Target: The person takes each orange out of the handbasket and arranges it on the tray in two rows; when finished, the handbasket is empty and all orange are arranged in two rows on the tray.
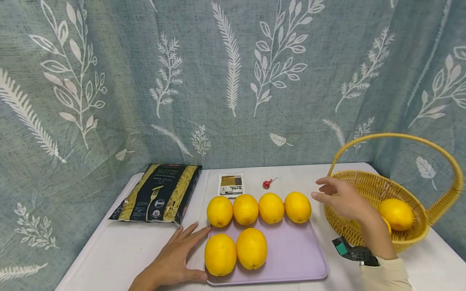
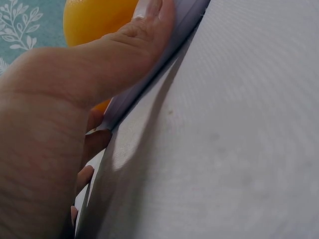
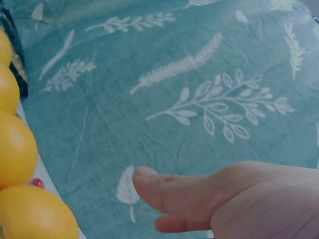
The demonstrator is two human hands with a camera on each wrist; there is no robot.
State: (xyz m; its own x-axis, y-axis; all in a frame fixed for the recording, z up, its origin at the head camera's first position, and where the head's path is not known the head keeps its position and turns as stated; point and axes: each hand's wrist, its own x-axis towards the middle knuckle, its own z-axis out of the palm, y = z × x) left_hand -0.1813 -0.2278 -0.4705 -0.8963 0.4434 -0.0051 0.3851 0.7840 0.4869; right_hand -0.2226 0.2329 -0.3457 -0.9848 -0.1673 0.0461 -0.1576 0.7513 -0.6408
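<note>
A lilac tray [image 1: 291,254] carries several oranges: a full row along its far edge and two nearer ones, among them the front left orange [image 1: 220,254]. Spread along the tray's left edge, my left hand [image 1: 178,254] touches the rim; in the left wrist view its thumb [image 2: 129,55] lies at the rim beside an orange [image 2: 94,22]. My right hand [image 1: 344,198] is empty, its fingers loosely bent, between the tray and the wicker basket [image 1: 386,182]. Inside the basket sits an orange [image 1: 396,214], with more orange fruit partly hidden behind my right wrist.
A bag of penne pasta [image 1: 156,194] lies at the left. Behind the tray are a small flat sachet [image 1: 231,185] and a red lollipop [image 1: 267,184]. The basket's tall handle [image 1: 397,135] arches up at the right. A patterned curtain [image 1: 225,81] hangs behind the white-covered table.
</note>
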